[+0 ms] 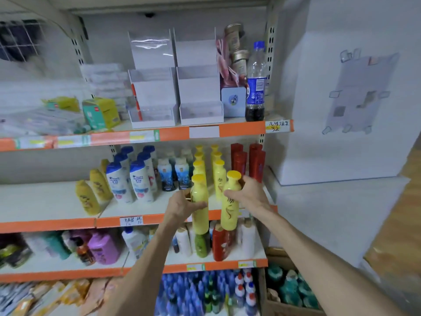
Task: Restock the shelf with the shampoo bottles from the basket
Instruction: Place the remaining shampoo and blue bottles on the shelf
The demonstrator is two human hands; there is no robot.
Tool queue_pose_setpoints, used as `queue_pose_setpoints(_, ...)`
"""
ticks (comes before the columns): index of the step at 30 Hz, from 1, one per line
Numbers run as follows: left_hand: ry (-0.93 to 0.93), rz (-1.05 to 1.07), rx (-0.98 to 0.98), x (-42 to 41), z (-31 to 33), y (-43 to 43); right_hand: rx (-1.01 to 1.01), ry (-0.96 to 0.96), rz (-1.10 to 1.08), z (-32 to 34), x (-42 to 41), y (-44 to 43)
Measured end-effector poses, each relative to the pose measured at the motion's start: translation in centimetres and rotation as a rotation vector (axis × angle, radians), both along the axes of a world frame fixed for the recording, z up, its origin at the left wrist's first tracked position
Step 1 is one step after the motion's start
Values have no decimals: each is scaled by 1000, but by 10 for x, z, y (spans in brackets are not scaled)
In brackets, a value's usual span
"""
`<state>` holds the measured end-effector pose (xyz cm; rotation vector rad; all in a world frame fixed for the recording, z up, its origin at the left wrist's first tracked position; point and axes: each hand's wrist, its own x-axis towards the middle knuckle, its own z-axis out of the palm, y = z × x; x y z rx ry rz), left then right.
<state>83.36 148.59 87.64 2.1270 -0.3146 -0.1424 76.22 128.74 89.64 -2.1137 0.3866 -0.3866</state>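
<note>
I hold two yellow shampoo bottles upright in front of the middle shelf (145,207). My left hand (183,205) grips the left yellow bottle (200,215) around its upper body. My right hand (247,193) grips the right yellow bottle (231,213) near its neck. Both bottles hang at the shelf's front edge, their lower halves below the orange rail. Behind them stand two rows of the same yellow bottles (219,176). The basket is not in view.
On the same shelf stand red bottles (256,163) at the right and white-and-blue bottles (119,183) at the left. A cola bottle (255,87) and white display boxes sit on the shelf above. A cardboard box (289,290) of teal bottles lies at the bottom right.
</note>
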Motion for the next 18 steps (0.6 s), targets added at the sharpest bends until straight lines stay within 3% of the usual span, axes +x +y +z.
queue_pose_setpoints(18, 8, 102, -4, 86, 5, -40, -87, -9, 31, 5, 100, -51)
